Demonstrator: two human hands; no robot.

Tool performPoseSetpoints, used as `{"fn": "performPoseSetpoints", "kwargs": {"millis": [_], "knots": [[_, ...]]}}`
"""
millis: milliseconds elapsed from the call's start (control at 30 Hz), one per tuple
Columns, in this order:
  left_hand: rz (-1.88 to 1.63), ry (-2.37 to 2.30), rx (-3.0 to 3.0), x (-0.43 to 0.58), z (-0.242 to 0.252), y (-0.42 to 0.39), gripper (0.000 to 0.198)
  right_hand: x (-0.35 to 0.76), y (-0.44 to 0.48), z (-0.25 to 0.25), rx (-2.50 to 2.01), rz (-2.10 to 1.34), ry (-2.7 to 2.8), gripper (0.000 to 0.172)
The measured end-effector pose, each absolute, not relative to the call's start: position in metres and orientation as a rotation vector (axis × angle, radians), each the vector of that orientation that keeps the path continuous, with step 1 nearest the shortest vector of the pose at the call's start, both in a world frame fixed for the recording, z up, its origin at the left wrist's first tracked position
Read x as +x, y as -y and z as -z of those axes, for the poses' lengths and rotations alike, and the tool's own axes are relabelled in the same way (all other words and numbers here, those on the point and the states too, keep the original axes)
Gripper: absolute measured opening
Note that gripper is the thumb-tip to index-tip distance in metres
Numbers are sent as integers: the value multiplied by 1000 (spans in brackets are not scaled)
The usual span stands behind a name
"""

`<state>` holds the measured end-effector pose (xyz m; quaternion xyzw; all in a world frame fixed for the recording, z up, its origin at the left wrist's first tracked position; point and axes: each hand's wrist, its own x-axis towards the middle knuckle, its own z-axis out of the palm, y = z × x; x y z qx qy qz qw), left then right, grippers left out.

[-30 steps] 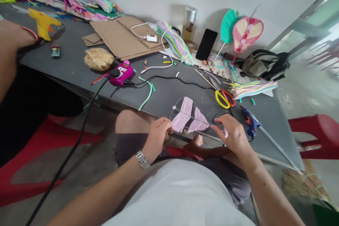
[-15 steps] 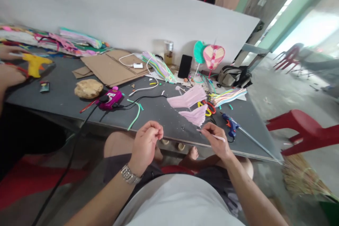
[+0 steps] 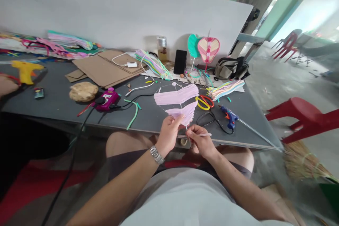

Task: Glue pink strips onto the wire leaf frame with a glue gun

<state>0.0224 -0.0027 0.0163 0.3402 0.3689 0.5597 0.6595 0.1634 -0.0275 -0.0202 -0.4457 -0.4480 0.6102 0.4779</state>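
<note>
A pink heart-like piece (image 3: pixel 176 97), made of pleated strips on a thin wire outline, hangs over the table's front edge in two bands. My left hand (image 3: pixel 168 132) is closed on its lower band, thumb on top. Just right of it, my right hand (image 3: pixel 200 139) pinches the thin stem below the piece, and a pale pink strip (image 3: pixel 206 134) sticks out between its fingers. Yellow scissors (image 3: pixel 202 103) with a red handle lie right of the pink piece. Beyond them rests a blue glue gun (image 3: pixel 231 117) with its black cord.
On the grey table (image 3: pixel 148 109) are a purple socket block (image 3: pixel 107 99), a stone (image 3: pixel 83 91), cardboard (image 3: pixel 106 69), a phone (image 3: pixel 180 61), two finished fans (image 3: pixel 208 49) and pipe cleaner bundles (image 3: pixel 225 89). At far left, a person's hand (image 3: pixel 8 85) is by a yellow glue gun (image 3: pixel 26 71).
My left hand has moved right and taken hold of the pink piece. My right hand, with the stem and strip, has shifted left. The view has shifted slightly.
</note>
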Motion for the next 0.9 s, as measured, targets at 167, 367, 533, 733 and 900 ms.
{"fn": "performPoseSetpoints", "kwargs": {"millis": [167, 367, 533, 733, 900], "knots": [[-1276, -890, 676, 18, -11, 2, 57, 188, 40, 4, -1239, -1432, 1258, 36], [-1341, -919, 651, 10, -7, 10, 52, 223, 48, -33, -1368, -970, 1530, 17], [-1245, -856, 611, 19, -3, 23, 47, 212, 40, -52, -1304, -334, 1901, 17], [-1221, -783, 643, 26, 4, 32, 34, 192, 27, -54, -1157, 245, 2310, 27], [-1227, -792, 634, 32, 8, 36, 31, 178, 24, -36, -1190, 256, 2292, 25]]}}
